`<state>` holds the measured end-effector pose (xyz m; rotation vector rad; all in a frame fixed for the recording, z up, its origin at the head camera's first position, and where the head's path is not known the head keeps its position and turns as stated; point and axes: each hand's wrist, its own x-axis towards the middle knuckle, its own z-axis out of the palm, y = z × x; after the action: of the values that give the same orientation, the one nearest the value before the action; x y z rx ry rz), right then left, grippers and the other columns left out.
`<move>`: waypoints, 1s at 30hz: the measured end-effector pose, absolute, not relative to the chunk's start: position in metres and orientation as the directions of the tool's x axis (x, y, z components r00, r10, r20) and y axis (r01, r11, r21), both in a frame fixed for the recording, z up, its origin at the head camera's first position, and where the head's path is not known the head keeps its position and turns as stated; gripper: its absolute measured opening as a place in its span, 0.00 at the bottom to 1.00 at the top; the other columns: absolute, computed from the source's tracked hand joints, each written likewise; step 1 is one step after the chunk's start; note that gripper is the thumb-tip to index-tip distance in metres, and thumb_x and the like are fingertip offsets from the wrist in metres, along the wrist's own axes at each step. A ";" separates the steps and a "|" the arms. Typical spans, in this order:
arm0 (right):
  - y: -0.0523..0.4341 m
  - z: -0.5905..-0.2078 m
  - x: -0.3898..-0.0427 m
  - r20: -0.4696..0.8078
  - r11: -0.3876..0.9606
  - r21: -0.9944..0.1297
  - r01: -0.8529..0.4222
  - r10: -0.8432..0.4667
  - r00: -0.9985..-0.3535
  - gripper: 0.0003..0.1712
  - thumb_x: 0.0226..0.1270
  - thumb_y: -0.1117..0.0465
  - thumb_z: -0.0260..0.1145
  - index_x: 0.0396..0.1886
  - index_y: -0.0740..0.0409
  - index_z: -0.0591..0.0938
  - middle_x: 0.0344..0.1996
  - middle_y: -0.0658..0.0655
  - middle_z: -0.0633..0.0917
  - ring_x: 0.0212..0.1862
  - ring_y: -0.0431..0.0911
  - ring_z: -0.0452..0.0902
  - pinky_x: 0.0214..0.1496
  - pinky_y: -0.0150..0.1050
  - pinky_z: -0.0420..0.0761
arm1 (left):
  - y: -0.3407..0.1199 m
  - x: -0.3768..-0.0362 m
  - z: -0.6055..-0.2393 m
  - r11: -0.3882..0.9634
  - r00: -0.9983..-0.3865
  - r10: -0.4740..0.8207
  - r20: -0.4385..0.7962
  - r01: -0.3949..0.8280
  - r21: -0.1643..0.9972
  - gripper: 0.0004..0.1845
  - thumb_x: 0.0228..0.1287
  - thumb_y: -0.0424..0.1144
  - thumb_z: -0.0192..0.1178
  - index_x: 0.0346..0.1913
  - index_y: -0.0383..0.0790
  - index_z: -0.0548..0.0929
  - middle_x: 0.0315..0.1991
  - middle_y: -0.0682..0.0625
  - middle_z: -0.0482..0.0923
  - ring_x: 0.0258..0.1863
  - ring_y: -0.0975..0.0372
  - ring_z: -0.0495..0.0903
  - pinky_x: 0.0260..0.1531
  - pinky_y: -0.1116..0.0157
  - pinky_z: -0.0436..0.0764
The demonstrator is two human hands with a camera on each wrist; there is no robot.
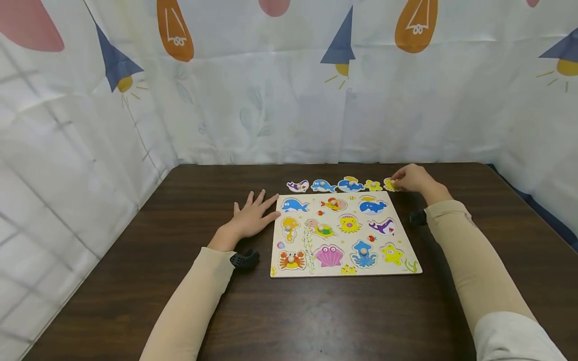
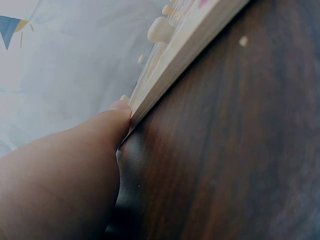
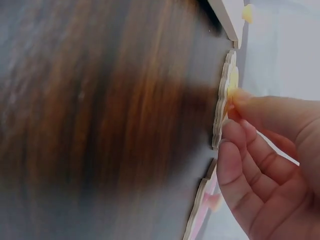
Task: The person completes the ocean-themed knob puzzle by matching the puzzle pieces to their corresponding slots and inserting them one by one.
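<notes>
A wooden sea-animal puzzle board (image 1: 408, 250) lies on the dark table, most of its slots filled with pegged pieces. A row of loose pieces sits beyond its far edge: a purple whale (image 1: 298, 186), two blue fish (image 1: 322, 186), a yellow star (image 1: 373, 185) and a yellow piece (image 1: 388, 184) at the right end. My right hand (image 1: 408, 179) pinches the peg of that yellow piece (image 3: 223, 107), which stands on the table. My left hand (image 1: 253, 215) lies flat, fingers spread, with fingertips touching the board's left edge (image 2: 170, 67).
The dark wooden table (image 1: 316, 311) is walled by a white printed curtain (image 1: 271, 100) on three sides. Black wrist cameras (image 1: 244, 259) sit on both forearms. Bare tabletop stretches in front of the board and to either side.
</notes>
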<state>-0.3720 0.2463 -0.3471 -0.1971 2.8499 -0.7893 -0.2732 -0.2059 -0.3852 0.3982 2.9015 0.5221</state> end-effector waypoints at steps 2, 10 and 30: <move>0.244 -0.347 -0.373 -0.124 0.852 -0.517 -0.079 -0.166 -0.978 0.19 0.78 0.64 0.61 0.56 0.77 0.81 0.44 0.70 0.84 0.42 0.59 0.79 0.52 0.55 0.82 | -0.207 -0.274 -0.385 0.903 -0.952 0.286 -0.111 0.229 0.363 0.37 0.80 0.62 0.45 0.84 0.56 0.51 0.83 0.40 0.37 0.80 0.39 0.32 0.67 0.27 0.32; 0.239 -0.346 -0.374 -0.098 0.881 -0.462 -0.101 -0.164 -0.982 0.16 0.77 0.66 0.61 0.52 0.78 0.83 0.44 0.72 0.84 0.42 0.59 0.79 0.50 0.55 0.82 | -0.207 -0.276 -0.389 0.908 -0.954 0.279 -0.110 0.225 0.355 0.37 0.79 0.64 0.44 0.84 0.57 0.50 0.83 0.41 0.37 0.80 0.39 0.31 0.67 0.27 0.32; 0.249 -0.325 -0.350 -0.038 0.855 -0.464 -0.232 -0.280 -0.959 0.18 0.79 0.64 0.60 0.56 0.78 0.80 0.44 0.71 0.85 0.40 0.59 0.82 0.38 0.47 0.85 | -0.205 -0.273 -0.389 0.910 -0.955 0.278 -0.103 0.227 0.347 0.37 0.80 0.63 0.44 0.84 0.56 0.51 0.83 0.40 0.38 0.80 0.39 0.33 0.67 0.26 0.33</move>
<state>-0.3501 0.2491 -0.3253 -0.4048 2.9246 -0.7122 -0.2726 -0.2055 -0.3888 0.3886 2.9229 0.5045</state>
